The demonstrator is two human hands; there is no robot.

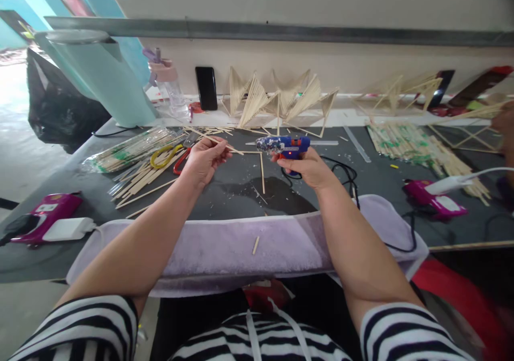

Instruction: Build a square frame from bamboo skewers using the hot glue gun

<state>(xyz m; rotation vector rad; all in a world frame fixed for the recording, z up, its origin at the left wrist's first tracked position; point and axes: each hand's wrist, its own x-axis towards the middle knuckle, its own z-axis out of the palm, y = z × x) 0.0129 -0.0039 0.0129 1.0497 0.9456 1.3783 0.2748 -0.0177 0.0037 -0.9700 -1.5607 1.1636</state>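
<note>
My right hand (307, 167) is wrapped around the grip of a blue glue gun (295, 145), whose nozzle points left and whose small red light is lit. Pinched in my left hand (205, 160) is a thin wooden stick (233, 149), its tip close to the nozzle. Below the nozzle, another wooden stick (262, 173) lies on the dark table, meeting a crosswise stick at its top. Behind my hands stands a zigzag frame of wooden sticks (257, 101). Yellow-handled scissors (166, 156) and red-handled ones lie left of my left hand.
Loose sticks (144, 181) and a packed bundle (132, 149) lie left, more packs (405, 141) right. Purple power strips (50, 213) sit at both sides. A phone (206, 88) and bottle (171, 90) stand behind. Another person's hand (504, 125) shows at far right. A lilac cloth (241, 248) covers the front edge.
</note>
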